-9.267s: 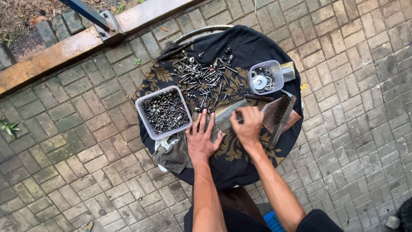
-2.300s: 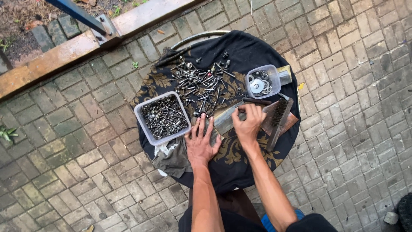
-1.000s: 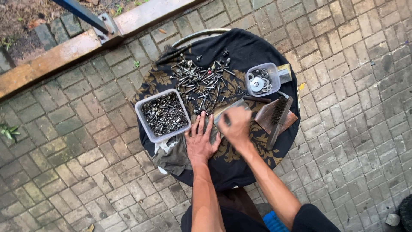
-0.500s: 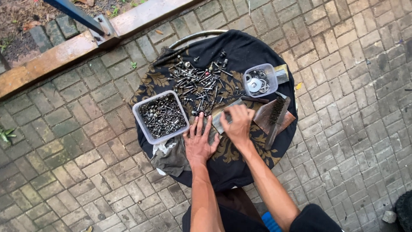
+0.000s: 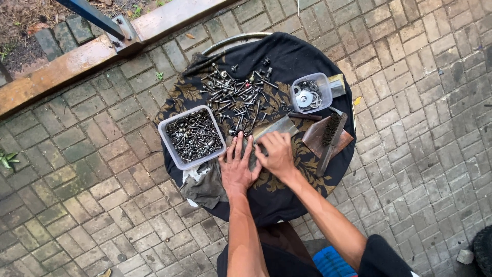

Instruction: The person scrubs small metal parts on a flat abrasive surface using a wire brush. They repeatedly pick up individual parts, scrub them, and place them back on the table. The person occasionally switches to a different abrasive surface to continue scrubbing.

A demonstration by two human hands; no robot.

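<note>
At table's near edge | left hand (image 5: 239, 166) flat, open, on grey sheet (image 5: 271, 131) | right hand (image 5: 277, 154) rubbing it, grip unclear | bolts (image 5: 238, 97) unsorted mid-table, tub (image 5: 192, 137) part-filled

Under flat daylight, a small round table (image 5: 241, 38) draped in a black cloth (image 5: 302, 56) with gold leaf patterns stands on grey brick paving (image 5: 420, 102), bordered at the upper left by a reddish-brown kerb (image 5: 61, 72) and dry soil (image 5: 20, 20).
</note>
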